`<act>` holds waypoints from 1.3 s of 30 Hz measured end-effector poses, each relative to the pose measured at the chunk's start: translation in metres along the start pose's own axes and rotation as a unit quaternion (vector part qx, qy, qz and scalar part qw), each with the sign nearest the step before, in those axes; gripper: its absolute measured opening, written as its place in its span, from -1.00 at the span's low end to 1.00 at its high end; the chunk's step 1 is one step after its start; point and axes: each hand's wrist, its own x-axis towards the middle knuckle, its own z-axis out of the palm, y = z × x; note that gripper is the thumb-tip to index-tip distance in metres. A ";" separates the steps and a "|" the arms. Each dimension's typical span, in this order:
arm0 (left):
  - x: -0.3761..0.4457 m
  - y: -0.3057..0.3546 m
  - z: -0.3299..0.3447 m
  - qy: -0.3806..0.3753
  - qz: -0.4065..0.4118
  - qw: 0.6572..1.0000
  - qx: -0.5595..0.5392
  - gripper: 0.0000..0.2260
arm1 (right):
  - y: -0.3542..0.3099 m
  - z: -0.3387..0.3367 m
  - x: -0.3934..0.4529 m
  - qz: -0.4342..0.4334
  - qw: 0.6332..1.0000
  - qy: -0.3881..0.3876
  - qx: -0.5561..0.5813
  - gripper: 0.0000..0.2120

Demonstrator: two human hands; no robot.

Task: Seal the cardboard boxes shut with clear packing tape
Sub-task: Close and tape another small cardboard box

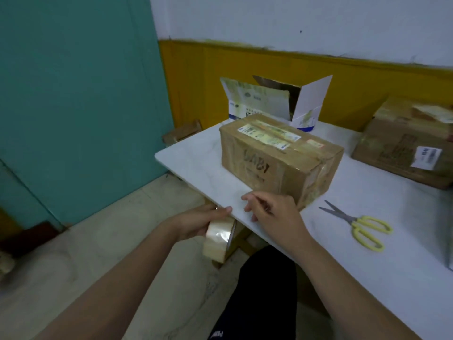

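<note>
Roll of clear packing tape (pixel 219 238) is gripped by left hand (pixel 199 223) just off the white worktop (pixel 367 241) edge. Right hand (pixel 272 212) is held over the edge, fingers (pixel 250 200) loosely curled, near the taped brown cardboard box (pixel 279 158). Yellow-handled scissors (pixel 358 225) lie to the right. Open printed box (pixel 277 101) stands behind; another brown box (pixel 407 143) sits far right.

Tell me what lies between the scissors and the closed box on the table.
Only bare white table shows between the scissors and the box in the head view.

both hands extended forward: left hand (pixel 203 220) gripping, right hand (pixel 272 212) fingers loosely curled.
</note>
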 end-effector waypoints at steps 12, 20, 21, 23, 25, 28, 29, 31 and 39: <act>-0.030 0.066 -0.026 -0.090 -0.157 0.983 0.018 -0.72 | -0.005 0.030 0.059 0.050 0.948 -0.313 0.004 -0.61; -0.060 0.159 -0.026 -0.126 -0.187 0.901 0.371 -0.48 | -0.029 -0.003 0.076 0.147 0.952 -0.225 0.147 -0.77; -0.066 0.167 -0.026 -0.122 -0.161 0.889 0.412 -0.57 | -0.036 -0.013 0.073 0.153 0.954 -0.205 0.156 -0.78; -0.077 0.182 -0.026 -0.102 -0.101 0.868 0.476 -0.73 | -0.049 -0.038 0.066 0.163 0.948 -0.197 0.188 -0.83; -0.084 0.195 -0.020 -0.106 -0.045 0.851 0.512 -0.67 | -0.063 -0.067 0.059 0.177 0.949 -0.207 0.157 -0.89; -0.086 0.213 -0.002 -0.129 0.023 0.842 0.524 -0.57 | -0.078 -0.113 0.050 0.191 0.959 -0.181 0.102 -0.97; -0.085 0.219 0.005 -0.133 0.045 0.841 0.523 -0.55 | -0.082 -0.128 0.048 0.195 0.963 -0.163 0.094 -0.98; -0.085 0.228 0.021 -0.125 0.091 0.844 0.514 -0.54 | -0.087 -0.155 0.044 0.200 0.969 -0.124 0.080 -0.97; -0.078 0.211 0.055 -0.057 0.157 0.853 0.495 -0.52 | -0.069 -0.184 0.027 0.171 0.984 -0.054 -0.017 -0.89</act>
